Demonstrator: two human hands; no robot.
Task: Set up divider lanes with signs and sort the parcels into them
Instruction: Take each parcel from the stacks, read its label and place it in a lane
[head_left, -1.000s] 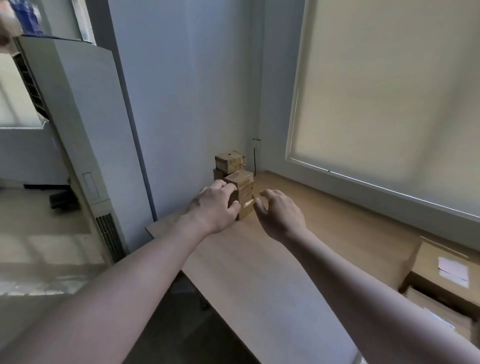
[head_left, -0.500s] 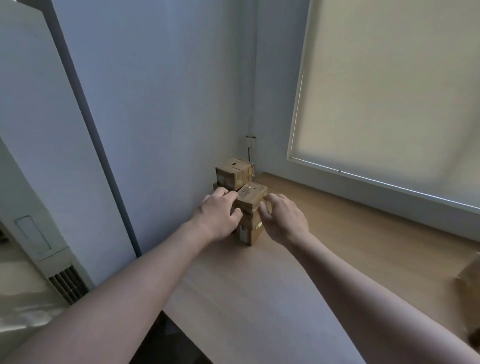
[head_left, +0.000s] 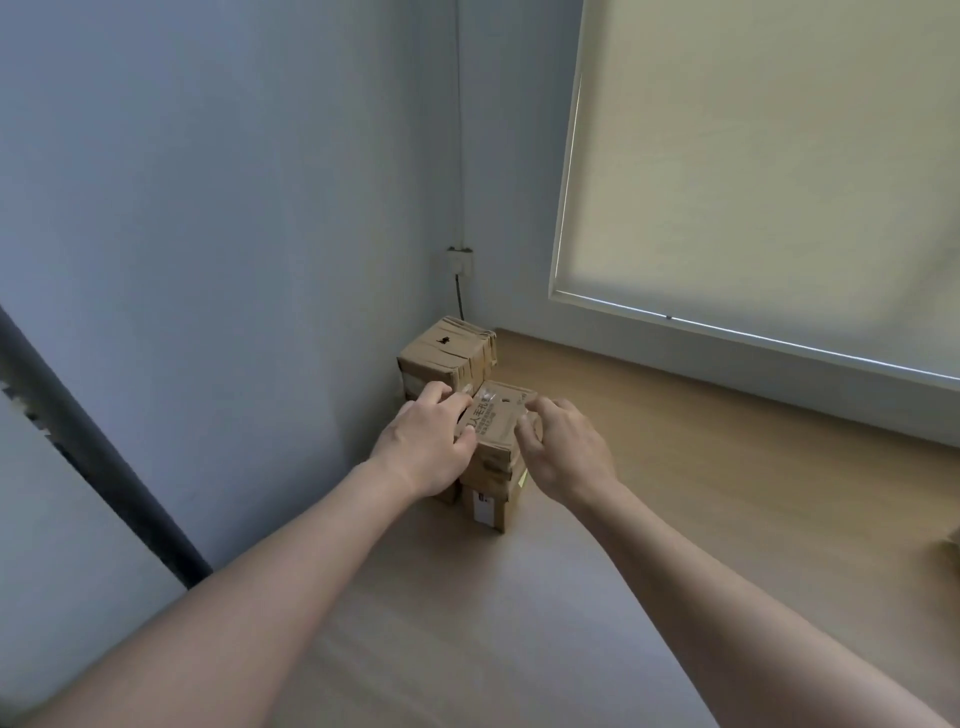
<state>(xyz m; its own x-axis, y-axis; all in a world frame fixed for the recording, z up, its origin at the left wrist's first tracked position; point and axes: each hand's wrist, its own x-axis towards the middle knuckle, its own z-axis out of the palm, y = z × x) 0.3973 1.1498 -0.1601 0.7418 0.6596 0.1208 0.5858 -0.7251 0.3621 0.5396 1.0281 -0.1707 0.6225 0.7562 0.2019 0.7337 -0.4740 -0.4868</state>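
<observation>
Parcels stood stacked in the far corner of the wooden counter (head_left: 675, 493), at about twelve o'clock from the person, hard against the blue-grey wall (head_left: 234, 234). The top parcel (head_left: 496, 421) of the nearer stack, a small brown carton with printed characters, sat between both hands. The left hand (head_left: 426, 447) curled its fingers over the carton's nine o'clock edge, and the right hand (head_left: 566, 449) pinched its three o'clock edge with bent fingers, so each gripped it. Under it sat a lower parcel (head_left: 491, 506) bearing a white label. Behind, toward eleven o'clock, a taped carton (head_left: 447, 353) topped the rear stack. A drawn roller blind (head_left: 779, 166) hung at two o'clock, and a wall socket (head_left: 460, 259) sat above the corner.
</observation>
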